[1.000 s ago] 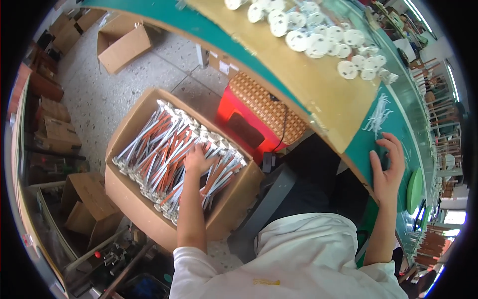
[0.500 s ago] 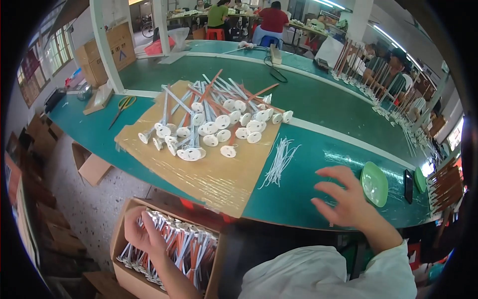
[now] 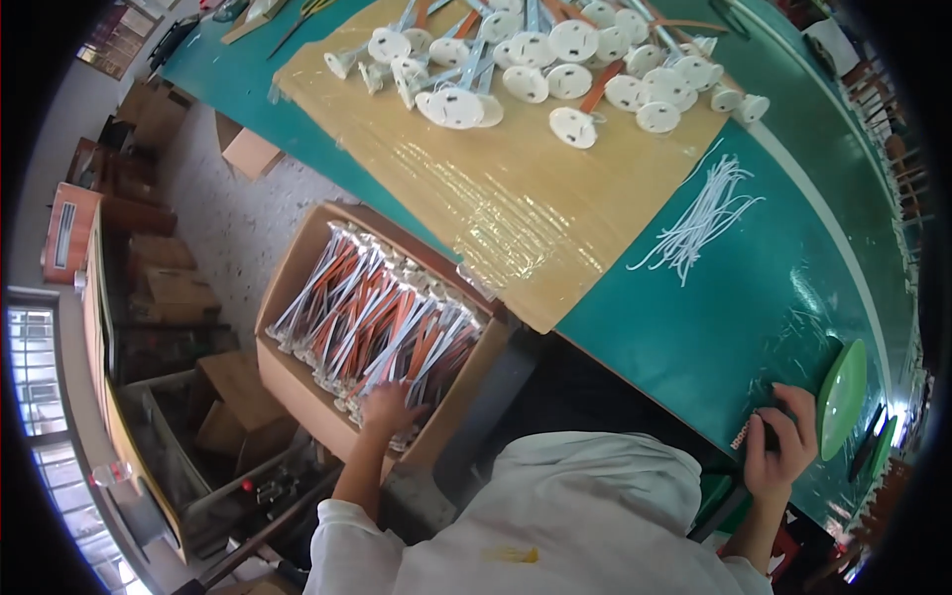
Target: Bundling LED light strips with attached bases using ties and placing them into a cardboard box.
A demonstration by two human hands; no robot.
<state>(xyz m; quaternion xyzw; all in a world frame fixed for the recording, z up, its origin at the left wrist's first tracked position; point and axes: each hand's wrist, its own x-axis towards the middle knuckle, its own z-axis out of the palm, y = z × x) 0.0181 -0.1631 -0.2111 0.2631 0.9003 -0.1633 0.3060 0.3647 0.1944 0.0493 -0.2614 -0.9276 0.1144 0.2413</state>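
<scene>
My left hand (image 3: pixel 387 407) reaches into an open cardboard box (image 3: pixel 302 382) at the near edge of the table. The box is packed with grey and orange-brown strips (image 3: pixel 382 312) that have white round ends. The hand touches strips in the near right part; its fingertips are hidden among them, so its grip does not show. My right hand (image 3: pixel 781 444) hovers at the table's near right edge beside a green plate (image 3: pixel 843 399). Its fingers are loosely curved and apart, holding nothing visible.
A brown cardboard sheet (image 3: pixel 496 208) lies on the green table (image 3: pixel 684 347), bearing a heap of similar white-disc strips (image 3: pixel 570 81). Thin white ties (image 3: pixel 699 218) lie right of it. Scissors (image 3: pixel 302 22) rest at the far left. More cardboard boxes (image 3: pixel 248 407) stand on the floor.
My view has swung down and left toward the box. The left hand has gone from above the box down onto its strips. The right hand's spread fingers have curled in.
</scene>
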